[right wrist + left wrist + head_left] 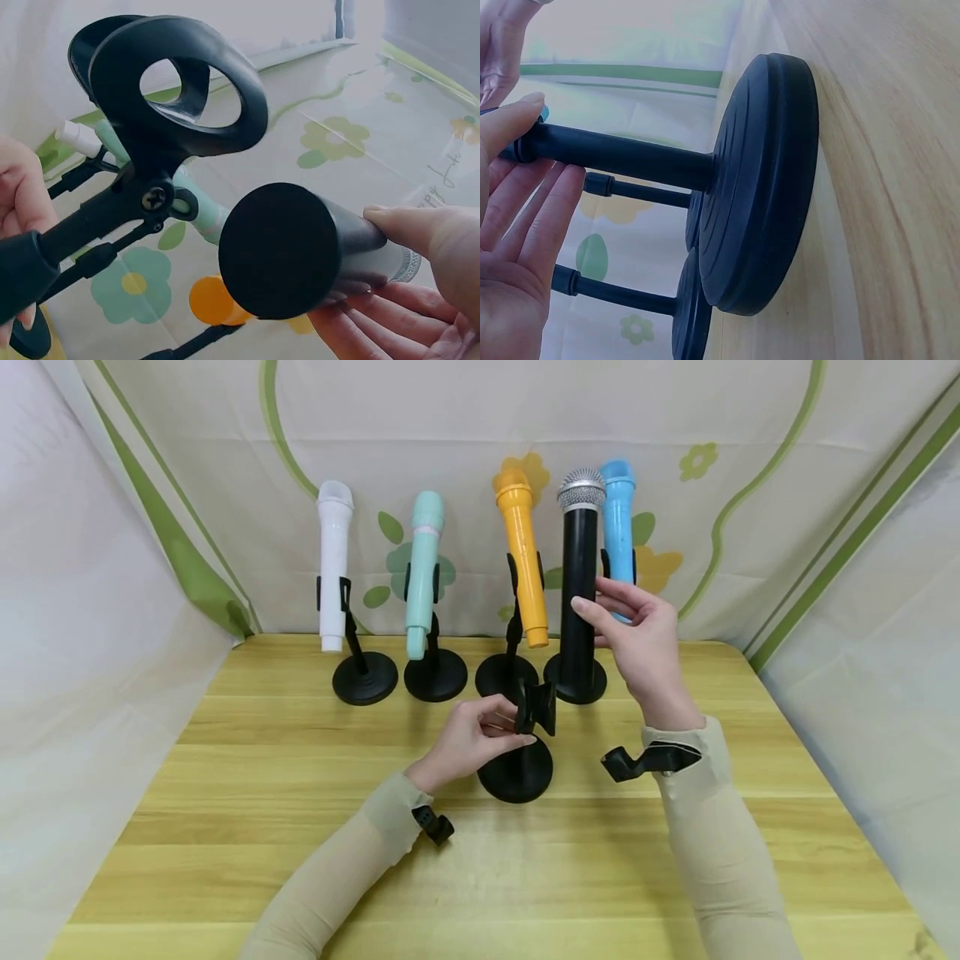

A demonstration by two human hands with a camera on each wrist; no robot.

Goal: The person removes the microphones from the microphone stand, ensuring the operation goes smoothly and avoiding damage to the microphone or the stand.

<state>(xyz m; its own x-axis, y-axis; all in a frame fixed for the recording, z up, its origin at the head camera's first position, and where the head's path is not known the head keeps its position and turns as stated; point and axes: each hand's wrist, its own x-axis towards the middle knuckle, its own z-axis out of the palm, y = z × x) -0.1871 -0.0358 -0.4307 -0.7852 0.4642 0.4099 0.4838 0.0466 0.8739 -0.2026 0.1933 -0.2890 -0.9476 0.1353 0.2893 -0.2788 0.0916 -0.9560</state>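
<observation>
My right hand [645, 639] grips a black microphone [579, 556] with a silver mesh head, holding it upright with thumb on one side and fingers on the other. In the right wrist view its flat bottom end [279, 251] faces the camera, beside and apart from the holder clip [127, 82] of a black microphone stand. That stand [525, 777] rests on the table in front of the others, its clip vacant. Thumb and fingers of my left hand [472, 739] hold its post [622, 156] just below the clip.
Behind, a row of black stands carries a white microphone [333, 568], a mint-green microphone [424, 568], an orange microphone [523, 560] and a blue microphone [618, 510]. They stand along the rear edge of the wooden table [300, 843], before a flowered curtain [465, 410].
</observation>
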